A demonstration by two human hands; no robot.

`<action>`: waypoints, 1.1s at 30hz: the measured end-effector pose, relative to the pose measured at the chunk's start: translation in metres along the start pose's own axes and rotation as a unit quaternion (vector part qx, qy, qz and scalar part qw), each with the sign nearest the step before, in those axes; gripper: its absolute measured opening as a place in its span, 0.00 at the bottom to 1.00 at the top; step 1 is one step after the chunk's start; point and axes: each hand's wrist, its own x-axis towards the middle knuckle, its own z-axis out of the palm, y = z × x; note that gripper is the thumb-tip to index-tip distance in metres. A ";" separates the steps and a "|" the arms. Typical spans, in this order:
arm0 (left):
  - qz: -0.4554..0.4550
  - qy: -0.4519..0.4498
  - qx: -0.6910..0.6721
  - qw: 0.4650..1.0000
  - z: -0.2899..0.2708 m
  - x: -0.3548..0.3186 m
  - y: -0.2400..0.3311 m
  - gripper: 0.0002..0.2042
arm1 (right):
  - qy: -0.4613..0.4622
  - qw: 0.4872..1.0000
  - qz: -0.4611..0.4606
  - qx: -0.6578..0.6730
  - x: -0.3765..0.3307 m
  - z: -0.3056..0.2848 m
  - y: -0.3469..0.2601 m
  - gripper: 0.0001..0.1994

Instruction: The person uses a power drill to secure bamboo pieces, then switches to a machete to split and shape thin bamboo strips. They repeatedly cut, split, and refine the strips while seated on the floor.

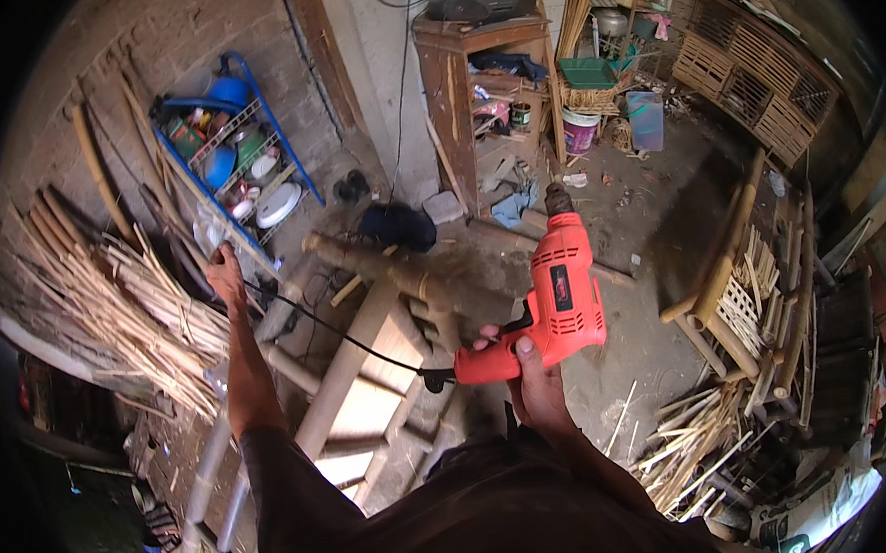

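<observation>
My right hand [541, 391] is wrapped round the handle of a red electric drill [567, 300], held up in front of me with its dark chuck [558, 199] pointing away. A black power cord [341, 334] leaves the handle's base and runs leftward to my left hand [226, 275]. That hand is stretched far out to the left, its fingers closed on the cord; exactly how it grips is hard to see. Below the cord stands a bamboo frame [353, 381] with pale panels. No bit can be made out in the chuck.
Bundles of bamboo sticks [154, 312] lean at the left beside a blue rack [297, 162] of dishes. A wooden cabinet [447, 116] stands at the back. Slatted crates [753, 70] are far right. More bamboo strips [688, 454] and poles [730, 251] lie at the right.
</observation>
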 end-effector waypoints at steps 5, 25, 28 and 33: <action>-0.097 -0.010 0.045 0.994 0.123 0.004 0.010 0.21 | 0.009 1.000 0.025 -0.015 0.098 -0.052 -0.018 0.14; -0.471 0.317 -0.399 0.720 0.338 -0.066 -0.034 0.08 | -0.045 0.953 0.261 -0.146 0.399 -0.194 -0.078 0.30; -0.397 0.233 -0.413 0.786 0.348 -0.040 -0.061 0.03 | -0.059 0.948 0.275 -0.149 0.439 -0.192 -0.060 0.29; -0.518 0.347 -0.316 0.715 0.377 0.064 -0.080 0.05 | -0.098 0.944 0.264 -0.174 0.526 -0.163 0.001 0.25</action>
